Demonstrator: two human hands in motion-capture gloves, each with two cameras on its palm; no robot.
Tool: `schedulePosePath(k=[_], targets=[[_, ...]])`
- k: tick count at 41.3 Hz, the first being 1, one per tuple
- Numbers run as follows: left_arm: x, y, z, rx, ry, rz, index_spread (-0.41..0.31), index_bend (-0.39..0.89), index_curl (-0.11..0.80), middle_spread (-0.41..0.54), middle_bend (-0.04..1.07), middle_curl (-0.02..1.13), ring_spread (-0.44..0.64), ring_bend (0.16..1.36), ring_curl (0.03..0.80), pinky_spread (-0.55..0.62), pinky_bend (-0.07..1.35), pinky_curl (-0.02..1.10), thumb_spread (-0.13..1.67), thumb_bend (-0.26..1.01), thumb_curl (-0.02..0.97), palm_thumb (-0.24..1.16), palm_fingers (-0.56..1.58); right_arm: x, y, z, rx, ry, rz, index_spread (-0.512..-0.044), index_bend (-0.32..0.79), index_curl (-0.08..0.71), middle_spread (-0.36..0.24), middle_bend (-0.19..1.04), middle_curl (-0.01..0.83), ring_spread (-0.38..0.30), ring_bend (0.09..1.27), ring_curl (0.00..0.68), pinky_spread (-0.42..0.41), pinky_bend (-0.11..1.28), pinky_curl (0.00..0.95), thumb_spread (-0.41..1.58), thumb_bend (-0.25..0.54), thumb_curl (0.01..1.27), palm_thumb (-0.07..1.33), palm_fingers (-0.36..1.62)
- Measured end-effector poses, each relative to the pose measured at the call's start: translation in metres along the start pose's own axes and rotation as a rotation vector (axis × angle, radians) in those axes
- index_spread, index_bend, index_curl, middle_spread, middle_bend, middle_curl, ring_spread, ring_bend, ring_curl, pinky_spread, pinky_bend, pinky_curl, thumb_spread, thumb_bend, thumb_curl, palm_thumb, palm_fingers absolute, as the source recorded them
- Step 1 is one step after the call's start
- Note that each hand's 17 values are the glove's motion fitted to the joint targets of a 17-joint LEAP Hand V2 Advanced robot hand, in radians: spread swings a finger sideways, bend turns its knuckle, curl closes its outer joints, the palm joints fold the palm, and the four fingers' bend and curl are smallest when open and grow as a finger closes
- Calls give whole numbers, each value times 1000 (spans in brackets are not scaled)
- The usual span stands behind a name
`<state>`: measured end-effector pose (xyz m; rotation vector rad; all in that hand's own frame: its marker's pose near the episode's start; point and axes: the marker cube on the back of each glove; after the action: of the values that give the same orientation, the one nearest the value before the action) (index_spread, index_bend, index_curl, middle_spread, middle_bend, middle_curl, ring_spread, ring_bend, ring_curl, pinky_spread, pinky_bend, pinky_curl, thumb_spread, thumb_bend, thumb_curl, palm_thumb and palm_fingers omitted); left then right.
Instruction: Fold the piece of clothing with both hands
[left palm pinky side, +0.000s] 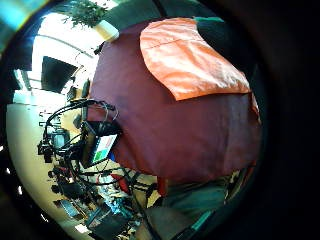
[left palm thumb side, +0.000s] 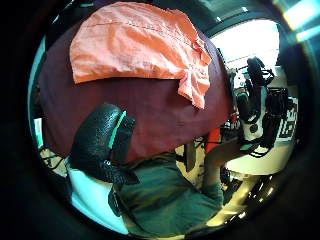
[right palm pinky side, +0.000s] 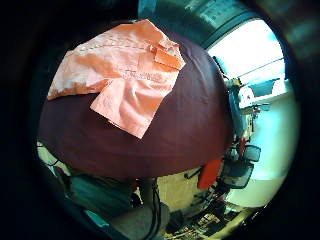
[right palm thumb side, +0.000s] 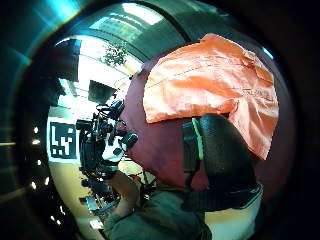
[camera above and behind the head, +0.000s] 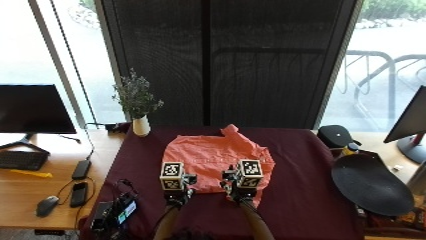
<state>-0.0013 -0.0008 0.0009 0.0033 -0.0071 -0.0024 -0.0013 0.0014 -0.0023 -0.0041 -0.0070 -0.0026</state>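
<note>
dark maroon cloth covers the bench (camera above and behind the head: 299, 165), and the orange shirt (camera above and behind the head: 213, 157) lies spread on it just beyond both hands, one sleeve pointing away toward the window. the left hand (camera above and behind the head: 174, 192) and right hand (camera above and behind the head: 241, 192) hover over the shirt's near hem, apart from each other; neither seems to hold any cloth, though their fingers are hidden, so i cannot tell how open they are. the fold looks not yet begun; next, each hand likely needs to pinch a near corner. bare cloth lies beside and behind the hands; a vase (camera above and behind the head: 140, 126) stands beyond the left.
</note>
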Motion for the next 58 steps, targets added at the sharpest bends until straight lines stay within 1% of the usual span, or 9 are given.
schedulePosePath(k=[1,3,7,18,29,38,46,54,58], targets=[[0,0,1,0,0,1,-47,165,47,-8,262,76,60,447,91,136,282,48,433,153,60,253,566,0,-1,1,1,-1,0,-171,180,49,24,179,41,67,246,42,136,467,103,453,195,56,287,379],[-1,-1,2,0,3,3,-60,157,73,-10,261,121,76,472,140,177,294,82,569,156,78,271,546,2,-4,6,1,-4,0,-213,175,86,28,172,61,86,257,73,170,498,146,612,223,77,327,357],[-1,-2,4,-5,7,9,-76,156,115,-13,256,183,97,497,197,238,309,125,764,146,108,290,517,4,-7,12,-10,-3,-7,-270,166,135,28,175,98,110,270,114,217,530,200,855,247,113,368,327],[0,4,-1,-14,15,13,-95,151,192,-22,234,263,118,512,249,321,320,173,1011,87,170,308,482,4,-12,17,8,2,-4,-331,158,204,17,176,166,135,288,168,269,552,258,1186,249,185,418,281],[-3,5,-5,-4,5,6,-100,143,237,-25,224,315,124,519,276,349,322,206,1088,27,216,322,463,3,-4,10,-22,22,-10,-347,159,244,13,176,213,143,292,200,277,565,289,1288,228,237,468,259],[0,-9,11,20,30,33,-101,138,259,-25,217,346,125,523,292,356,326,229,1110,-12,245,337,454,16,4,-6,-35,40,3,-352,153,264,3,178,241,146,292,222,278,572,306,1288,199,277,516,244],[5,-24,32,29,53,15,-97,114,264,-25,213,367,119,539,306,348,345,253,1117,-18,262,342,446,58,-20,39,-25,37,48,-352,138,270,6,168,255,146,303,240,272,609,325,1254,162,306,556,248],[13,-39,66,-62,84,31,-87,100,255,-26,209,384,100,566,320,316,391,283,1117,-20,275,348,445,88,-33,85,-86,17,104,-344,120,262,14,169,266,146,336,262,252,653,345,1200,108,324,580,242],[18,-41,76,-122,96,41,-84,99,250,-29,212,393,94,577,328,299,406,296,1116,-21,281,346,438,88,-28,79,-71,16,131,-336,110,252,15,179,275,140,361,274,242,671,352,1182,79,330,583,250]])
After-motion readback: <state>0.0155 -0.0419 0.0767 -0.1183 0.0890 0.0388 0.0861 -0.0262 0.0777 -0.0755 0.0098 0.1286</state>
